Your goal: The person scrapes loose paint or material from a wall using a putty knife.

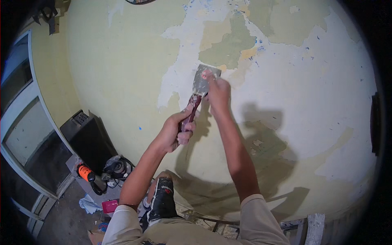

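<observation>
My left hand [180,127] is wrapped around the dark red handle of a wide putty knife [200,82], whose metal blade points up and is flecked with pale residue. My right hand [220,92] grips the blade's right side, thumb on its face; the other fingers are mostly hidden behind. Beyond the blade is a wall [128,76] with yellow-green paint, partly bared to white and tan patches with ragged edges. Whether the blade's top edge touches the wall, I cannot tell.
At lower left stand a black speaker-like box [87,137], an orange and black power tool [84,173] and a coiled black cable [118,167]. A pink container [109,206] and pale cloth [88,204] lie nearby. A white-framed glazed door [36,88] stands left; a pale board [314,228] is lower right.
</observation>
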`<action>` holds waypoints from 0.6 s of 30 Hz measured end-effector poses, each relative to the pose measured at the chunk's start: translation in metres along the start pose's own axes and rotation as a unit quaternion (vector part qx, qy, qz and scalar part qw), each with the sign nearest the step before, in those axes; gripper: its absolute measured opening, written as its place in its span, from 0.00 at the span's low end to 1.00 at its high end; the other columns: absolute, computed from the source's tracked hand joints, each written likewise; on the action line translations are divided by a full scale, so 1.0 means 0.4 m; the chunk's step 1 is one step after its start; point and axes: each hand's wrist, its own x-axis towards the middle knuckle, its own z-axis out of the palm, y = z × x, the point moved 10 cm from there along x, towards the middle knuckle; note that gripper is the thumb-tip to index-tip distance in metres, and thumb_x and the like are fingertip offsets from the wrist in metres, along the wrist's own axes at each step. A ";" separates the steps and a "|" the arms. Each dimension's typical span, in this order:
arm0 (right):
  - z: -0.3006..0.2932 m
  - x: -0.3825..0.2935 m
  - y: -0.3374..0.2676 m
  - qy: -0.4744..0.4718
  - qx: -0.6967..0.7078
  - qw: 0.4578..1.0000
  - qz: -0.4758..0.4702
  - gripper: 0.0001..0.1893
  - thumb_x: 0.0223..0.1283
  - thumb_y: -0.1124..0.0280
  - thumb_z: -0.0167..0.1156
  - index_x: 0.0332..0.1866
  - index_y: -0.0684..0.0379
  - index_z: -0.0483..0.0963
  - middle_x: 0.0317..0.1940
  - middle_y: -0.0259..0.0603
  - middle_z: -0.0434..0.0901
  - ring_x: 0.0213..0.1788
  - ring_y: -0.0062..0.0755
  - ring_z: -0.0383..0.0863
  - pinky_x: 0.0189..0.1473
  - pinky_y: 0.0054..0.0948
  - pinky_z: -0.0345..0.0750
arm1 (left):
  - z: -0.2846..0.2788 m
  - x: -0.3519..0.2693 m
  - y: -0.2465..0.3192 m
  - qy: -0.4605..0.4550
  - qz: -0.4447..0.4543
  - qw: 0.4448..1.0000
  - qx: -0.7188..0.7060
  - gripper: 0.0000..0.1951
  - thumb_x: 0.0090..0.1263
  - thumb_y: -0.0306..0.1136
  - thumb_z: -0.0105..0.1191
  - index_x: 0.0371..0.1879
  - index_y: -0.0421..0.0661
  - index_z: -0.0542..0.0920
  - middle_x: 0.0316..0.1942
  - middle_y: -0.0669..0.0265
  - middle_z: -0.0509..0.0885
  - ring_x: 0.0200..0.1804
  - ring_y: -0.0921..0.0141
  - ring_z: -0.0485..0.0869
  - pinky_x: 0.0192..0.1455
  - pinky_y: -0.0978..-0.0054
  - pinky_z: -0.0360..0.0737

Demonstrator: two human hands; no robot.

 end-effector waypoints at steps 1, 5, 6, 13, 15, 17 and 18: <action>0.005 0.000 -0.009 -0.002 0.002 1.000 0.000 0.20 0.58 0.58 0.56 0.16 0.61 0.70 0.11 0.29 0.66 0.12 0.17 0.62 0.14 0.22 0.60 | -0.004 -0.002 0.006 0.003 0.001 1.000 0.001 0.15 0.68 0.50 0.40 0.37 0.50 0.69 0.14 0.81 0.59 0.09 0.87 0.53 0.08 0.89 0.48; -0.010 0.001 0.026 0.013 0.002 1.000 -0.003 0.23 0.59 0.60 0.54 0.18 0.72 0.69 0.09 0.34 0.64 0.15 0.20 0.61 0.18 0.28 0.62 | 0.011 -0.007 -0.014 -0.011 0.002 1.000 -0.016 0.15 0.68 0.50 0.41 0.37 0.50 0.69 0.14 0.80 0.59 0.09 0.86 0.52 0.08 0.89 0.47; -0.014 -0.005 -0.001 0.031 -0.031 0.998 -0.053 0.23 0.59 0.60 0.54 0.19 0.73 0.70 0.09 0.35 0.64 0.15 0.22 0.60 0.19 0.29 0.63 | 0.007 -0.001 -0.027 -0.006 -0.004 1.000 -0.016 0.15 0.68 0.50 0.42 0.37 0.50 0.69 0.14 0.80 0.59 0.09 0.86 0.52 0.08 0.89 0.47; -0.020 0.013 -0.019 0.018 -0.029 0.999 -0.022 0.24 0.58 0.60 0.54 0.17 0.74 0.69 0.08 0.42 0.63 0.16 0.27 0.61 0.22 0.35 0.63 | 0.024 0.018 -0.042 0.008 0.012 0.998 -0.058 0.15 0.68 0.50 0.41 0.36 0.51 0.68 0.14 0.80 0.58 0.09 0.86 0.52 0.07 0.89 0.48; -0.039 0.014 0.018 0.028 -0.116 0.991 -0.068 0.24 0.58 0.60 0.53 0.17 0.73 0.69 0.08 0.45 0.65 0.15 0.29 0.62 0.22 0.35 0.63 | 0.024 0.018 -0.058 0.014 -0.011 0.999 -0.046 0.15 0.68 0.50 0.41 0.36 0.51 0.68 0.14 0.80 0.58 0.08 0.86 0.52 0.07 0.89 0.48; -0.015 0.034 -0.038 0.018 -0.094 0.994 -0.060 0.24 0.58 0.59 0.53 0.17 0.73 0.69 0.09 0.47 0.65 0.15 0.31 0.63 0.22 0.36 0.64 | 0.005 0.035 -0.018 0.015 0.016 0.999 -0.032 0.14 0.68 0.50 0.40 0.36 0.51 0.68 0.14 0.80 0.59 0.08 0.86 0.52 0.07 0.89 0.48; -0.006 0.040 -0.054 0.011 -0.076 0.996 -0.054 0.24 0.59 0.59 0.52 0.17 0.73 0.69 0.09 0.49 0.66 0.15 0.33 0.65 0.22 0.37 0.64 | 0.034 0.028 0.001 -0.008 0.020 0.998 -0.058 0.14 0.68 0.50 0.41 0.35 0.51 0.68 0.14 0.80 0.59 0.09 0.86 0.51 0.07 0.88 0.47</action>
